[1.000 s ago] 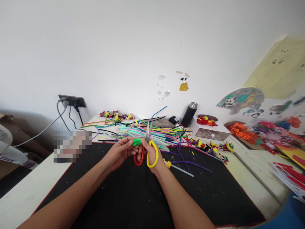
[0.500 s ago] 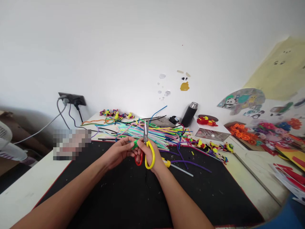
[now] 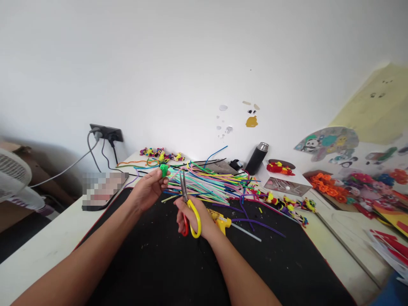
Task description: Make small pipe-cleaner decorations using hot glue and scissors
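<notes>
My left hand (image 3: 150, 187) pinches a small green fuzzy piece (image 3: 164, 170) between its fingertips, in front of the pile of pipe cleaners. To its right, my right hand (image 3: 197, 214) is closed around scissors (image 3: 194, 219) with one yellow and one red handle loop. Their blades point up and are slightly apart, not touching the green piece. A yellow glue gun (image 3: 223, 221) lies just beyond my right wrist, partly hidden by it. Many coloured pipe cleaners (image 3: 200, 182) are spread across the back of the black mat (image 3: 159, 263).
At the back stand a black bottle (image 3: 256, 158) and a white box (image 3: 287, 182). Small colourful figures (image 3: 288, 204) lie at the mat's right edge, orange flowers (image 3: 328, 187) farther right. A phone-like object (image 3: 102, 191) and a fan (image 3: 14, 176) are at left.
My left hand has moved up and left with the green piece, apart from my right hand. The scissors have shifted slightly down and left, and their blades have tilted left.
</notes>
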A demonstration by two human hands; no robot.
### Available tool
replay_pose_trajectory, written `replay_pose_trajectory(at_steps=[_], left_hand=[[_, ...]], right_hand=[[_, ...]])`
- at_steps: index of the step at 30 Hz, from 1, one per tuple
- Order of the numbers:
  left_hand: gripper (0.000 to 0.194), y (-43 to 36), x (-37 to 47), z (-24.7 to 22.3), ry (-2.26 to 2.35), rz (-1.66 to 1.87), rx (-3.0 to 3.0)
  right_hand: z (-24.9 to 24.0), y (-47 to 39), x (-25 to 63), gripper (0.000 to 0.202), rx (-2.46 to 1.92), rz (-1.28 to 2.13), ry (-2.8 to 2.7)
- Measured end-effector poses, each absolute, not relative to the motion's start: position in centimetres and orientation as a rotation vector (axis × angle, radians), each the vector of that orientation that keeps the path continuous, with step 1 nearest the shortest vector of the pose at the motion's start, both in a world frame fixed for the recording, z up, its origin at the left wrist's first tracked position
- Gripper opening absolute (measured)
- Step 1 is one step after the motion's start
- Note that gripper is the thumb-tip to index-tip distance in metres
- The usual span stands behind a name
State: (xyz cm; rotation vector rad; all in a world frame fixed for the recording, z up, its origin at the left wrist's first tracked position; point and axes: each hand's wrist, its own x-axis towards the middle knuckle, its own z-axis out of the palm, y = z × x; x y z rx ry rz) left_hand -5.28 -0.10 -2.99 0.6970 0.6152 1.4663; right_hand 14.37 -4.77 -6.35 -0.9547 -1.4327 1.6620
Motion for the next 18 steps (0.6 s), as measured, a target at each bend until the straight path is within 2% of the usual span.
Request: replay_pose_trajectory(at_steps=[7,13,18], left_hand=[[0.033,0.1,-8.7,-0.1,0.455,1.665,0.695],[0.033,-2.1,-7.8,1.8,0.378,1.571,0.803],[0.033,-3.4,-6.5,2.2,0.334,1.421,0.886]], right_hand=[[-7.2,-4.6,12.1,0.065,-1.131,1.759,-1.568],[-6.5,-3.6,10.4,0.061,-1.205,1.884,-1.69],[-5.2,-3.1,8.5,0.052,-1.253,1.854,-1.864]])
